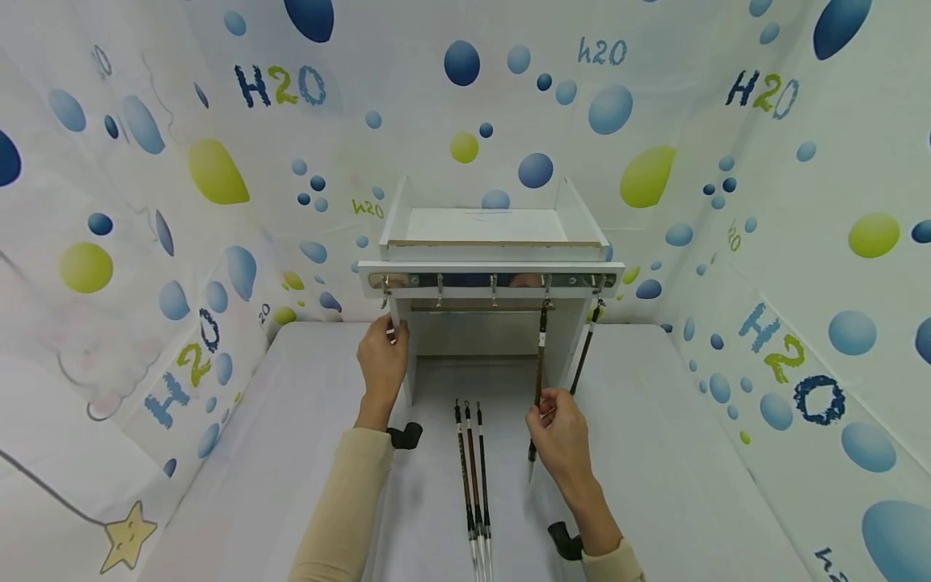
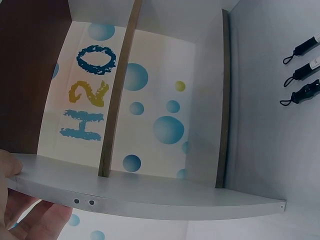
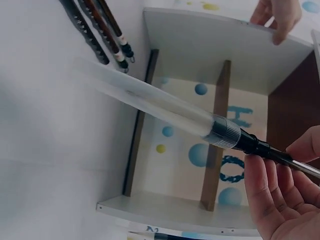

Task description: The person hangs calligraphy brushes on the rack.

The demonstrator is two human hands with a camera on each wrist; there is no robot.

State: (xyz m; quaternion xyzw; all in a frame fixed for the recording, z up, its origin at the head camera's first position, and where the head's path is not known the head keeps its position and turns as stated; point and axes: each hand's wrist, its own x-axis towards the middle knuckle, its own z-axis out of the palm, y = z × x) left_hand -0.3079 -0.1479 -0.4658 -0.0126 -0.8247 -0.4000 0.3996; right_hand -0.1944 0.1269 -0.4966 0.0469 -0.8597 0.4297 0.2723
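My right hand (image 1: 562,432) pinches the lower part of a calligraphy brush (image 1: 541,347), which stands nearly upright with its top at the fourth hook from the left. Whether its loop is over the hook is too small to tell. In the right wrist view a clear cap (image 3: 165,107) covers the brush tip. My left hand (image 1: 383,360) grips the left side panel (image 2: 150,192) of a white shelf (image 1: 490,252), thumb on one face and fingers on the other. A second brush (image 1: 585,349) hangs tilted from the rightmost hook.
A metal rail (image 1: 458,280) with several hooks runs across the shelf's front. Three capped brushes (image 1: 473,477) lie side by side on the white table (image 1: 305,453) between my arms. Printed walls (image 1: 407,81) stand behind and at both sides.
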